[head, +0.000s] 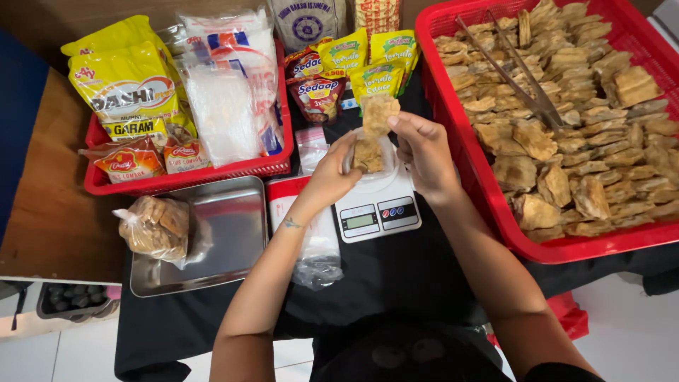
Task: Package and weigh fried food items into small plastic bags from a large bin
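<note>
My right hand (424, 152) holds a brown fried tofu piece (379, 113) just above a small white kitchen scale (378, 201) on the black cloth. My left hand (332, 173) grips the edge of a clear plastic bag (368, 155) that sits on the scale with another fried piece inside. The held piece hovers over the bag's mouth.
A big red basket (460, 134) at the right is full of fried tofu pieces, with metal tongs (516, 71) on top. A red tray (184, 177) at the left holds seasoning packets and plastic bags. A steel tray (226, 240) carries a filled bag (155, 226). Sauce sachets (353, 71) lie behind the scale.
</note>
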